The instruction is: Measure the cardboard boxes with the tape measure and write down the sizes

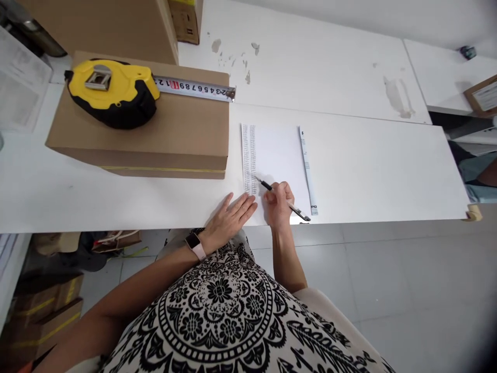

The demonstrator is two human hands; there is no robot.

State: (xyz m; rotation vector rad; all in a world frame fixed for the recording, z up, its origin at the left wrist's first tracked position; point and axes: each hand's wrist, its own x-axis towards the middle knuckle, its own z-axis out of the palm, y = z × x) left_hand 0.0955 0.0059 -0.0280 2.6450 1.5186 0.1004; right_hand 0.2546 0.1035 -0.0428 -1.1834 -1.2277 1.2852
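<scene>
My right hand point(280, 203) is closed around a black pen point(267, 185), its tip touching the lower left of a white sheet of paper point(276, 155) with a printed column down its left edge. My left hand point(230, 217) lies flat with fingers stretched out on the white table point(368, 171), at the sheet's near left corner, a watch on its wrist. A yellow and black tape measure point(112, 92) rests on a flat cardboard box point(155, 134) at the left, its blade pulled out across the box's far edge.
A larger cardboard box point(104, 26) and a smaller one point(187, 19) stand behind the flat box. Stacked boxes point(42, 311) sit on the floor at the lower left. Another parcel point(483, 96) lies on a table at the far right.
</scene>
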